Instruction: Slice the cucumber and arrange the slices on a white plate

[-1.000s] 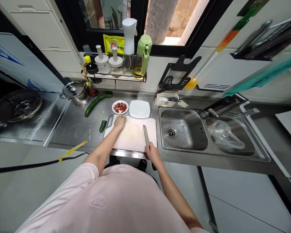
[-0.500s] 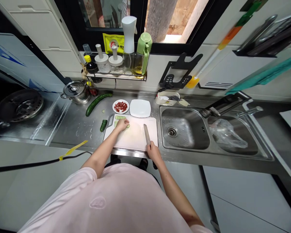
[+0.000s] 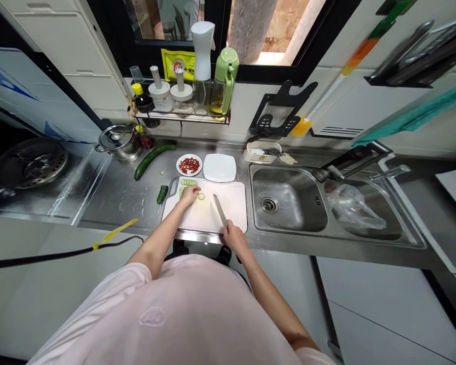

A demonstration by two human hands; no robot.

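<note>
My right hand is wrapped around the handle of a kitchen knife, its blade pointing away from me over the white cutting board. On the board's left part, my left hand has its fingers drawn together; what they hold, if anything, is hidden. A single cucumber slice lies just right of those fingertips. Behind the hand is a row of cucumber slices, with more partly covered by the hand. Left of the board rests a short cucumber piece.
Behind the board stand a plate of chopped red pieces and a white square plate. A whole cucumber and a lidded pot are to the left. The sink adjoins on the right, with a plastic bag in its second basin.
The knife has swung left over the board and tilted more, with my right hand shifting slightly left. My left hand has drawn slightly left, exposing more of the single slice.
</note>
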